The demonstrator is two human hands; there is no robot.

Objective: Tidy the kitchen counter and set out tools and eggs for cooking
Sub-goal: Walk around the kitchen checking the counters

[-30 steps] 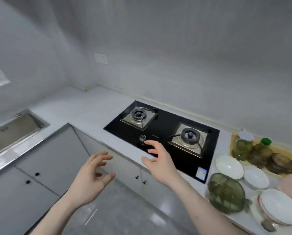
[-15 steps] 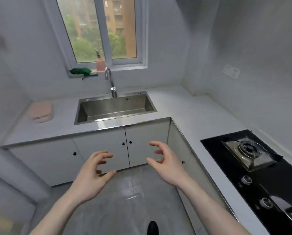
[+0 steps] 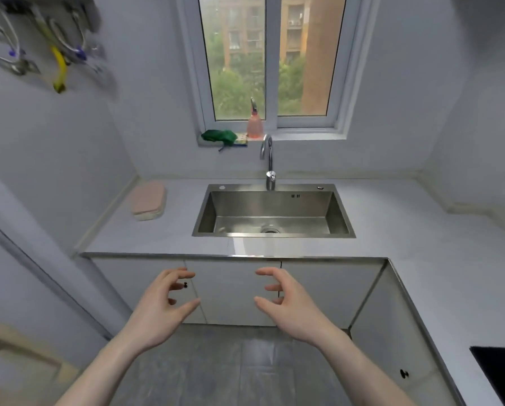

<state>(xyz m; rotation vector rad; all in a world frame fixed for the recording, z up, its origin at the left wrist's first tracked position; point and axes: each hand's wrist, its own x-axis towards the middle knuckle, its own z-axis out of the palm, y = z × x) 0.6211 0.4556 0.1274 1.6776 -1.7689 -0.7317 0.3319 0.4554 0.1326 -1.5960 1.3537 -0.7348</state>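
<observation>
A: The kitchen counter (image 3: 392,230), where does it sit in the head view?

B: It is a pale grey L-shaped top. It runs under the window (image 3: 270,57) and turns down the right side, above white cabinet doors (image 3: 233,288). Its surface looks smooth and matte, with a thin metal front edge.

A: What containers does it hold?

B: One steel sink (image 3: 273,212) is set into it, below one curved tap (image 3: 269,159). The basin holds nothing visible but its drain. To the sink's left one pink board-like pad (image 3: 148,200) lies flat on a paler one, near the left wall.

A: And on the sill?

B: One pink spray bottle (image 3: 254,124) stands upright, with one green cloth (image 3: 219,136) bunched just beside it on the left.

A: Anything else to count?

B: Several blurred utensils (image 3: 40,48) hang on the left wall, one with a yellow handle; the blur prevents an exact count. One black hob corner (image 3: 500,367) shows at the lower right.

A: The hands?

B: Two. The left hand (image 3: 160,312) and the right hand (image 3: 292,306) hover apart before the cabinet doors, below the counter edge, palms facing each other. Both have fingers loosely curled and spread, holding nothing.
</observation>
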